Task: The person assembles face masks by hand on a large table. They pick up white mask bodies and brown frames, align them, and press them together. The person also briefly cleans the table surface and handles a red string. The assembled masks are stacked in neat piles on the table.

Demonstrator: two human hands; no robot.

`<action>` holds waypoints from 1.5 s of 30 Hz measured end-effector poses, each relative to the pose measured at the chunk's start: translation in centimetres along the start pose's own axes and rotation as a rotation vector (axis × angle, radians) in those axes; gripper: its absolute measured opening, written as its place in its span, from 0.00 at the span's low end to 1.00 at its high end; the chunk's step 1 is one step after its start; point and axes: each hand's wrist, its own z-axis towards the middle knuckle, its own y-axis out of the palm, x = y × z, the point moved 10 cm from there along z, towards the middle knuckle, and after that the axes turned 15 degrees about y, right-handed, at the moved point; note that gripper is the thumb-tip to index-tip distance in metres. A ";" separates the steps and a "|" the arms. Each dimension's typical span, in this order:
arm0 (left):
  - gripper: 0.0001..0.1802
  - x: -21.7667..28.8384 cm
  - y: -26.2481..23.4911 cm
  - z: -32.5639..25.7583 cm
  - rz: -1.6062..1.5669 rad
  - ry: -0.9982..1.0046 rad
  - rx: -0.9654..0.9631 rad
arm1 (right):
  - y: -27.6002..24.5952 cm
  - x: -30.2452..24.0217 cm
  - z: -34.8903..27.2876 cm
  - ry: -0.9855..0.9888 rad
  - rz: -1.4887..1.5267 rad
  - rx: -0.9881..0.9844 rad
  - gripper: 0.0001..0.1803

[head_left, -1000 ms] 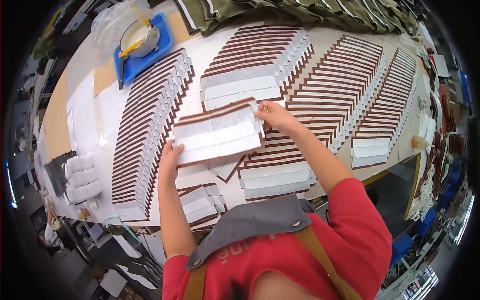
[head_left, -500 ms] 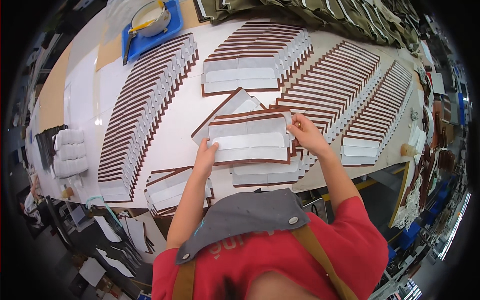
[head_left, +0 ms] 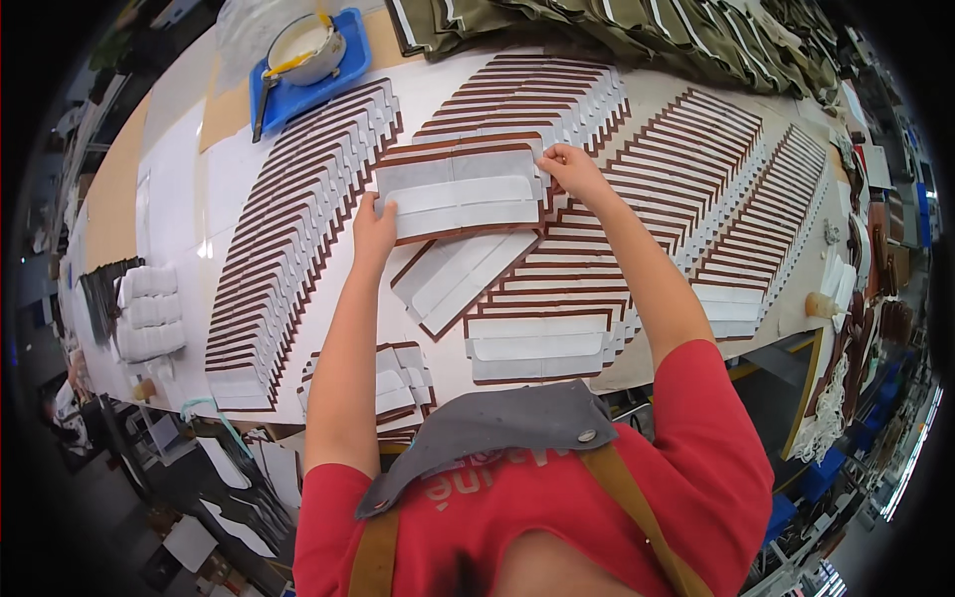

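Observation:
Between my two hands is a grey-white rectangular panel with brown edges (head_left: 458, 189); doubled brown lines along its top suggest more than one layer, but I cannot tell. My left hand (head_left: 375, 227) pinches its left end, thumb on top. At its upper right corner, my right hand (head_left: 577, 174) grips with thumb and fingers together. Underneath, a similar panel (head_left: 458, 279) lies slantwise on the table. The held piece covers the near end of a fanned row of panels (head_left: 532, 90). Close to my body lies the front panel of another row (head_left: 539, 348).
Long overlapping rows of panels lie at the left (head_left: 298, 239) and right (head_left: 761, 214). A white bowl (head_left: 306, 50) with a yellow-handled tool stands in a blue tray (head_left: 353, 70). Olive fabric pieces (head_left: 597, 25) are heaped at the back. White bundles (head_left: 149, 313) sit at the left edge.
Both hands have moved away from my body and slightly left, carrying the held panel to the far row. The slanted panel and the near row's front are now uncovered.

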 end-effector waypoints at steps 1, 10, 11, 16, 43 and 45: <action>0.18 -0.3 0.4 0.7 0.025 0.033 -0.010 | -0.1 0.1 1.0 0.004 -0.017 0.007 0.09; 0.18 -3.5 3.9 2.9 0.159 -0.015 -0.143 | -1.8 1.6 4.9 0.004 -0.231 0.211 0.09; 0.18 -3.8 4.1 2.9 0.151 -0.034 -0.160 | -1.8 1.5 4.9 0.005 -0.233 0.210 0.09; 0.19 -4.2 4.4 3.1 0.134 -0.062 -0.195 | -1.7 2.4 5.5 0.027 -0.237 0.170 0.10; 0.23 -3.2 1.1 1.6 0.143 0.141 0.043 | -3.3 -0.9 2.4 -0.217 -0.286 0.309 0.09; 0.23 -2.9 0.6 -0.3 0.175 0.097 0.007 | -1.9 -1.9 0.7 -0.397 -0.327 0.272 0.10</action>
